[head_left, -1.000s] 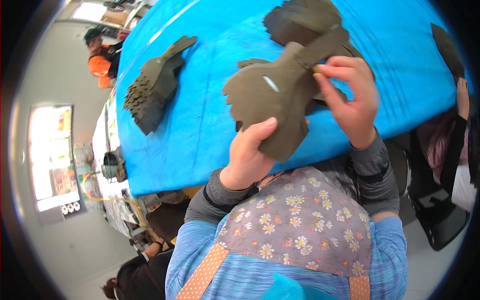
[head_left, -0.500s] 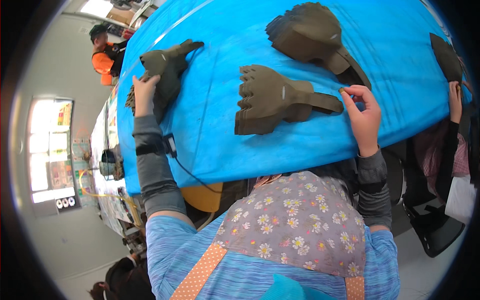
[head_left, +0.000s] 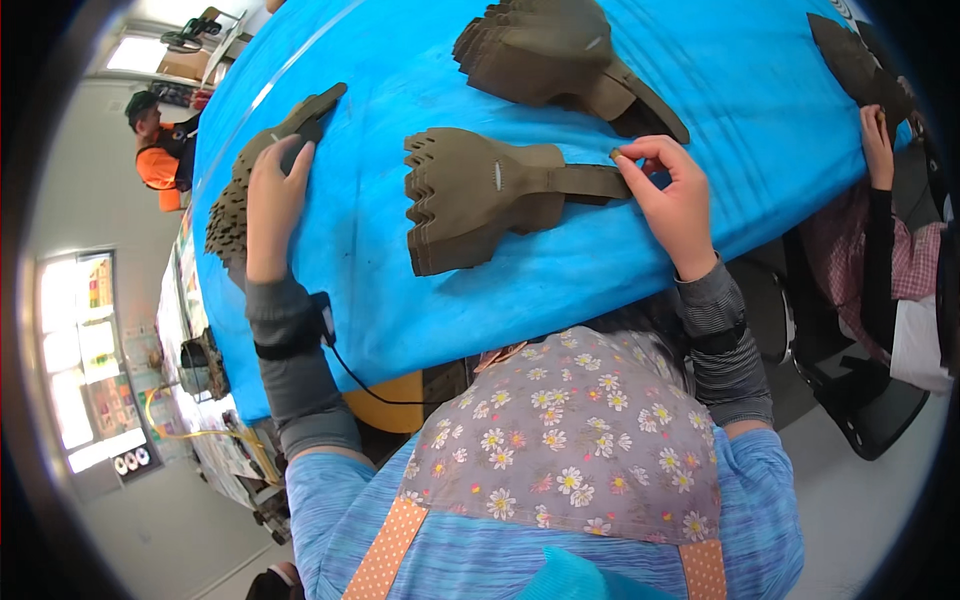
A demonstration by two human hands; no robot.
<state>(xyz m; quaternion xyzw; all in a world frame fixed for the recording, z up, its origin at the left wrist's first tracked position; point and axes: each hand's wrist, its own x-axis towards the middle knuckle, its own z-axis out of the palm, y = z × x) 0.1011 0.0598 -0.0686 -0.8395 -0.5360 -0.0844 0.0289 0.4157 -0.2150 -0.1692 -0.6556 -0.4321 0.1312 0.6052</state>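
Observation:
My left hand [head_left: 276, 205] lies over a stack of dark olive, paddle-shaped cut pieces [head_left: 232, 200] at the left, thumb spread from the fingers; its fingertips are partly hidden. Between thumb and forefinger, my right hand [head_left: 672, 200] pinches a small brownish piece [head_left: 615, 154], too small to identify. This hand is beside the narrow strap end of a second stack of the same pieces [head_left: 480, 200], which has a scalloped wide end and a short pale slit. Whether the right fingers touch that strap, I cannot tell.
Beyond the middle stack is a third stack [head_left: 540, 55] on the blue table cover [head_left: 380, 300]. Another person's hand [head_left: 877, 145] is at dark pieces [head_left: 850, 60] on the far right. A cable [head_left: 370, 393] runs from my left wrist. Someone in orange [head_left: 160, 165] is at the far left.
The left stack has gone from raised and twisted to lying flatter, its strap straighter. My left hand has shifted across it. The whole view has swung, so everything appears further left.

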